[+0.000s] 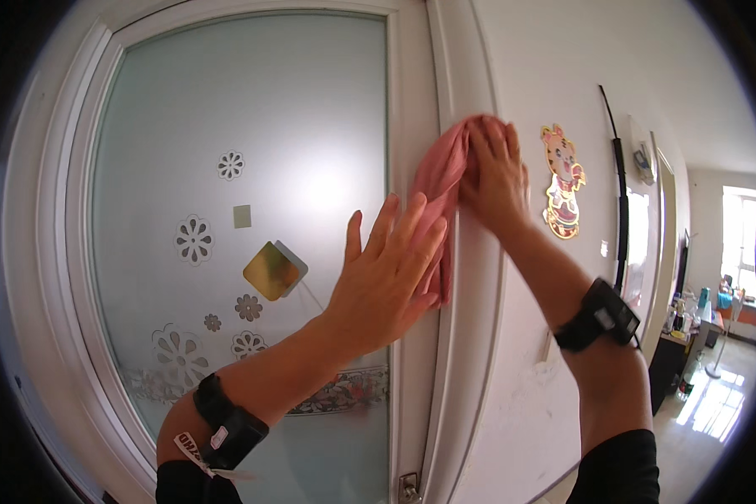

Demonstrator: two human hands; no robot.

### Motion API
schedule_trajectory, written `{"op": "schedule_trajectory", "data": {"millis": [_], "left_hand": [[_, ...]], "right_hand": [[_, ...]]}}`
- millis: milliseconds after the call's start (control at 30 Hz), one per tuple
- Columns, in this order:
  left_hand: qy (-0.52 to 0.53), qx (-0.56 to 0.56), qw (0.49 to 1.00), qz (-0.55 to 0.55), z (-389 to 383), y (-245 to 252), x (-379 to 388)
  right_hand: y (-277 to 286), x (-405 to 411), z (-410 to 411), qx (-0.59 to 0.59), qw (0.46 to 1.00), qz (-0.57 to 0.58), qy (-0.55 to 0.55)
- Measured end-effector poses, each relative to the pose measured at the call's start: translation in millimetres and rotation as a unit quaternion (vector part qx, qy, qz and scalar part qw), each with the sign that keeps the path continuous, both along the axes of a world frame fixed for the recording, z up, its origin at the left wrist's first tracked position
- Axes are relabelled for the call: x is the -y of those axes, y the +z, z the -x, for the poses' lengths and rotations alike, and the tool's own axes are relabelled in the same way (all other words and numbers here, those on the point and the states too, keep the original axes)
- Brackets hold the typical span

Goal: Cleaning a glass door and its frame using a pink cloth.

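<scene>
My right hand (498, 173) presses a pink cloth (442, 165) against the white door casing (472, 277), with the fingers pointing up. From that hand the cloth hangs down along the edge of the casing. My left hand (384, 277) is spread in front of the door's right edge, fingers apart, holding nothing. It overlaps the lower part of the cloth; whether it touches cloth or door I cannot tell. The white-framed door has a frosted glass panel (327, 126) with flower patterns and a gold diamond-shaped piece (272, 271).
A metal door handle (409, 488) sits low on the door's right side. On the wall to the right are a cartoon tiger sticker (563, 183) and a black vertical strip (620, 208). Farther right, bottles stand on a dark cabinet (668, 359) beside a shiny floor (709, 409).
</scene>
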State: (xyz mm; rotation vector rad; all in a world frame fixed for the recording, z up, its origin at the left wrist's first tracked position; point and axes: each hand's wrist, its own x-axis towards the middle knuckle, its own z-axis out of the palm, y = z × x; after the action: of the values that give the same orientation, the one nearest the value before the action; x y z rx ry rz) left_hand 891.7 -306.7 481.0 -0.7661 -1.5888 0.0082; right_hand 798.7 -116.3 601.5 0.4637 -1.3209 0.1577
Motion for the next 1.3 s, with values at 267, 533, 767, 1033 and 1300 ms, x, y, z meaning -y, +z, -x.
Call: {"op": "schedule_trajectory", "data": {"millis": [267, 533, 767, 1033, 1300], "left_hand": [[0.122, -0.109, 0.986, -0.012, 35, 110, -16], [0.153, -0.024, 0.988, 0.021, 60, 112, 8], [0.149, -0.071, 0.986, 0.002, 68, 110, 12], [-0.044, -0.108, 0.984, -0.132, 32, 135, -25], [-0.057, -0.112, 0.983, -0.134, 55, 64, -51]], "right_hand": [[192, 17, 5, 0.032, 0.996, 0.076, -0.045], [266, 4, 13, 0.025, 0.992, 0.102, -0.075], [250, 28, -5, 0.025, 0.992, 0.102, -0.068], [177, 4, 14, -0.026, 0.998, 0.043, -0.031], [0, 6, 7, -0.055, 0.998, 0.007, 0.037]]}}
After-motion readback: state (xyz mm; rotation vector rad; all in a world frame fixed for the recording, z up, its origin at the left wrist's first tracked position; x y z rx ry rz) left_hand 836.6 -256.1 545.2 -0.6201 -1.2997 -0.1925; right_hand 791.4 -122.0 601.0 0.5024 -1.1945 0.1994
